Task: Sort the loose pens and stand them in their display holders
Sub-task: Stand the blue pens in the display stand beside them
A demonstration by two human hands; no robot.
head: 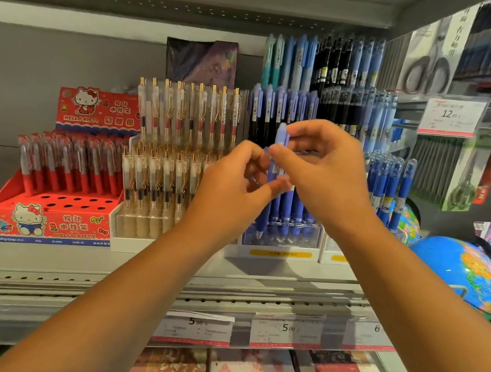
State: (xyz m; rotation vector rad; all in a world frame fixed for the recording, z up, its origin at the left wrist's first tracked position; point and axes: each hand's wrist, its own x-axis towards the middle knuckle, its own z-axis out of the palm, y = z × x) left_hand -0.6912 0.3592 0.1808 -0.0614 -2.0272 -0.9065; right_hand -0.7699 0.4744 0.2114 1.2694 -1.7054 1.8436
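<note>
1. Left hand (237,191): raised on an outstretched forearm, fingers curled. Thumb and forefinger pinch the pen (273,174) at mid-barrel.
2. Right hand (327,173): just right of the left hand, the fingertips of the two close together. Thumb and curled fingers pinch the pen's upper part.
3. Pen: blue, near upright, clicker end above both hands, tip below them.
4. Clear holder (280,240): behind and below the hands, holding blue pens. Whether the tip touches it cannot be told.
5. Red box (50,218): well left of the left hand.
6. Globe (457,273): right of the right forearm.
</note>
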